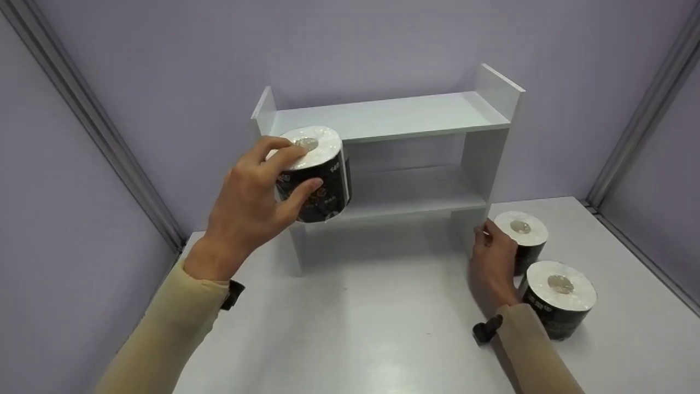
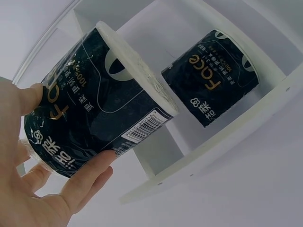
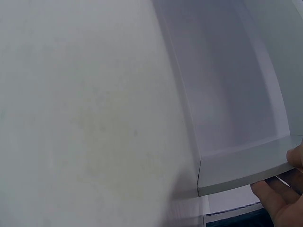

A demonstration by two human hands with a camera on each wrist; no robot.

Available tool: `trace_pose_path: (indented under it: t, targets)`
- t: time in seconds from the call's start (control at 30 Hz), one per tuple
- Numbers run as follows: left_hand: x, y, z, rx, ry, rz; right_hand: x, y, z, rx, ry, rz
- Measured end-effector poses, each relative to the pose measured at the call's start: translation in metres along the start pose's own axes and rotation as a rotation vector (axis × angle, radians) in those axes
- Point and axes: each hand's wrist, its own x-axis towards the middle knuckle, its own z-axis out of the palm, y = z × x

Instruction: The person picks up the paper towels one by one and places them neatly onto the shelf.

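Note:
My left hand (image 1: 249, 191) grips a toilet roll (image 1: 331, 189) in black wrapping, fingers over its white top and thumb on its side. The roll is raised in front of the left part of a white shelf unit (image 1: 394, 115). In the left wrist view a second black-wrapped roll (image 2: 213, 78) sits inside the unit, beyond the held one; the held roll mostly hides it from the head view. My right hand (image 1: 495, 262) pinches the front edge of the unit's right side panel (image 3: 246, 165), with the thumb on the inner face and fingers outside.
Two more wrapped rolls stand on the white table (image 1: 350, 339), right of the unit: a rear roll (image 1: 522, 230) beside my right hand and a nearer roll (image 1: 563, 306) by the right wrist. Pale walls with metal posts enclose the table at the back and sides.

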Motion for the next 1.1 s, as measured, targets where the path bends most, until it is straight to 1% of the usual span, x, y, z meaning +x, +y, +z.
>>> trace_pose_path:
  t: [0.1,0.23,0.37,0.53,0.73,0.87,0.97,1.1]
  targets:
    - [0.001,0.001,-0.003,-0.005,-0.002,-0.006,0.001,0.001,0.002,-0.002,0.012,-0.028]
    - [0.004,0.001,-0.009,-0.013,0.007,-0.009,0.001,0.001,0.003,0.012,0.005,-0.022]
    - [0.008,0.001,-0.013,-0.009,0.02,0.006,0.001,0.0,0.003,0.013,0.005,-0.02]
    - [0.012,0.001,-0.014,-0.01,0.003,0.011,0.002,0.0,0.001,-0.004,0.033,-0.042]
    - [0.018,0.002,-0.018,-0.005,-0.021,-0.008,0.002,0.0,0.0,-0.001,0.028,-0.027]
    - [0.024,0.002,-0.023,-0.011,-0.031,-0.016,0.002,0.0,0.001,0.012,0.039,-0.038]
    - [0.027,0.003,-0.027,-0.018,-0.031,-0.023,0.003,0.0,0.001,0.021,0.046,-0.048]
    - [0.032,0.003,-0.03,-0.017,-0.029,-0.034,0.003,0.0,0.002,0.034,0.033,-0.03]
